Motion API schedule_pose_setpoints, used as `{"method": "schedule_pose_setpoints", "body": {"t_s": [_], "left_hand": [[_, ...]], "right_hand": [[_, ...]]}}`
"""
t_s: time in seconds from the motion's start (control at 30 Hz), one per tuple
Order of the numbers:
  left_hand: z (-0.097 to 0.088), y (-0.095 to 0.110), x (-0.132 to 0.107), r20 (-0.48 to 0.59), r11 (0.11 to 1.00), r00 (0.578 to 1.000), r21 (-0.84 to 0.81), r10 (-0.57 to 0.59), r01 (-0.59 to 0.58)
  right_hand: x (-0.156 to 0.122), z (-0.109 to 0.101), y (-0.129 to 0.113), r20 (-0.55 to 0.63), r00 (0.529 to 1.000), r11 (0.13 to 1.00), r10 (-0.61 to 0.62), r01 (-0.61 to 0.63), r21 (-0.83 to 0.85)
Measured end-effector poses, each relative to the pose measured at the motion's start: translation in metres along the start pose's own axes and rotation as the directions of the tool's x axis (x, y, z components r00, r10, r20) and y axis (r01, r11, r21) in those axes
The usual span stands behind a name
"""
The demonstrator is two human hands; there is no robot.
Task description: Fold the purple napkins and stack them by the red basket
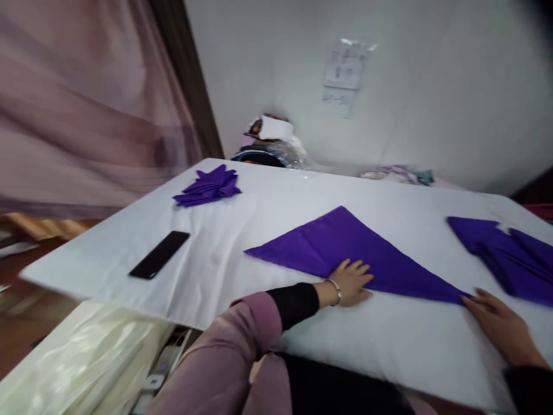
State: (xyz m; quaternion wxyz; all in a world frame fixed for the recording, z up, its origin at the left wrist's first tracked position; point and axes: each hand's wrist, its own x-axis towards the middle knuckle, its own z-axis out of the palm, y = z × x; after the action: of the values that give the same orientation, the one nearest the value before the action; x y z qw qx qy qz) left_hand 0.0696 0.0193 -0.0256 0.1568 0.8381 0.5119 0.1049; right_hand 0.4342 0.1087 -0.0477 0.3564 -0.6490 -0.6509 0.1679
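A purple cloth (345,248) lies as a flat triangle on the white-covered table (268,207), its long edge toward me. My left hand (352,282) rests flat with fingers spread on the middle of that near edge. At the cloth's right corner, my right hand (496,317) pinches the tip between thumb and fingers. Off to the right lies more purple cloth (514,259), loosely folded. Several folded purple pieces (209,187) sit in a pile at the far left.
A black phone (159,255) lies on the table's left side. Bags and papers (272,138) are heaped against the wall behind. A pink curtain (86,104) hangs at left. Below the table's left edge are plastic-wrapped material (99,357) and a power strip (155,377).
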Motion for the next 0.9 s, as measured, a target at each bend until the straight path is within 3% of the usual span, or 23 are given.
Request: {"method": "schedule_pose_setpoints", "body": {"t_s": [0.07, 0.17, 0.33, 0.53, 0.9], "left_hand": [[-0.002, -0.003, -0.005, -0.008, 0.999, 1.0, -0.029, 0.013, -0.013], [-0.003, -0.006, -0.01, -0.042, 1.0, 0.999, -0.014, 0.008, -0.009], [-0.003, -0.011, -0.008, -0.062, 0.998, 0.998, 0.064, 0.025, -0.021], [-0.005, -0.015, -0.005, -0.052, 0.992, 0.997, 0.116, 0.052, -0.045], [-0.008, -0.015, -0.006, -0.049, 0.992, 0.998, 0.118, 0.045, -0.039]], "right_hand": [[0.008, 0.009, 0.005, 0.002, 0.997, 0.996, 0.076, -0.076, 0.041], [0.017, 0.017, 0.003, 0.004, 1.0, 0.998, 0.024, -0.024, 0.066], [0.017, 0.015, -0.008, 0.016, 1.0, 0.998, -0.005, 0.004, 0.062], [0.021, 0.017, -0.003, -0.024, 1.0, 0.998, 0.016, -0.014, 0.063], [0.02, 0.008, -0.017, 0.026, 0.998, 0.965, -0.059, 0.051, 0.259]]}}
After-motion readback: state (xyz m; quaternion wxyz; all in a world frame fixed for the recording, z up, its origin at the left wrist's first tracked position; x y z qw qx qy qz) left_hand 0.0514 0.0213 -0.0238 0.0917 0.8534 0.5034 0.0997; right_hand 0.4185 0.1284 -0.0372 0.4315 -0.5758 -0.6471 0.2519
